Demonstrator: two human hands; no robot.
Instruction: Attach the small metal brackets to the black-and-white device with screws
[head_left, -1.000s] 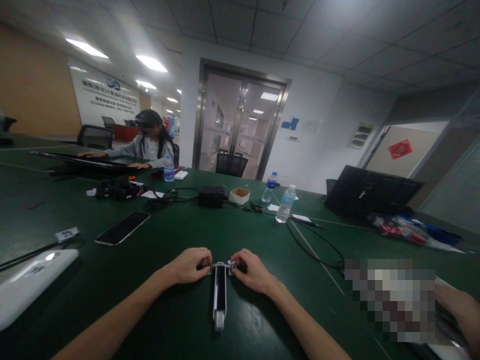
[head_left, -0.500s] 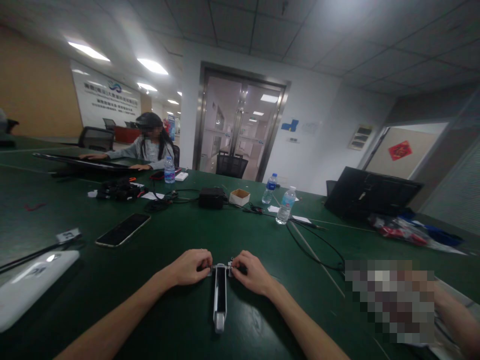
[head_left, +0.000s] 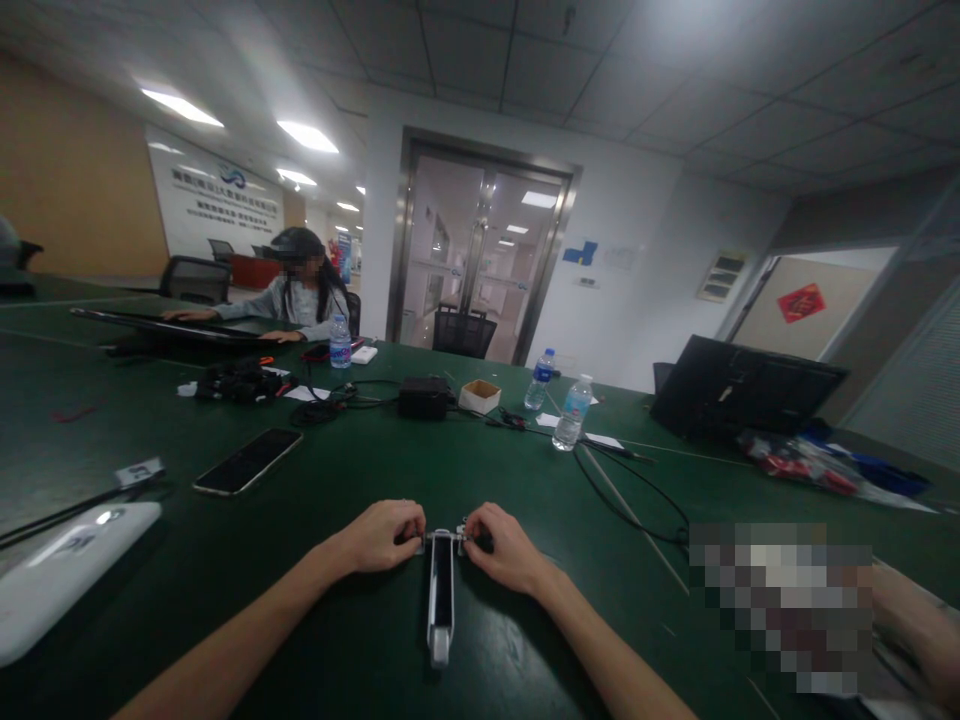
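Note:
Just in front of me, a narrow silver metal frame (head_left: 430,605) with a dark middle lies on the green table. Its near end is a pale block, and a short crosspiece sticks out to both sides at its far end. My left hand (head_left: 388,534) is closed, its fingertips pinching the left end of that crosspiece. On the other side my right hand (head_left: 501,545) pinches the right end, where small metal parts show above the fingers. The fingers hide most of both ends.
A phone (head_left: 249,461) and a white device (head_left: 75,580) lie to the left. Water bottles (head_left: 572,413), a small open box (head_left: 480,397), a black adapter (head_left: 422,397) and cables stand farther back. Another person's arm (head_left: 919,625) reaches in at right, partly blurred out. Someone sits across the table (head_left: 375,470).
Both hands keep the same pinch on the metal frame, which has not visibly moved. The view has shifted very slightly, and the other person's arm at right has moved a little.

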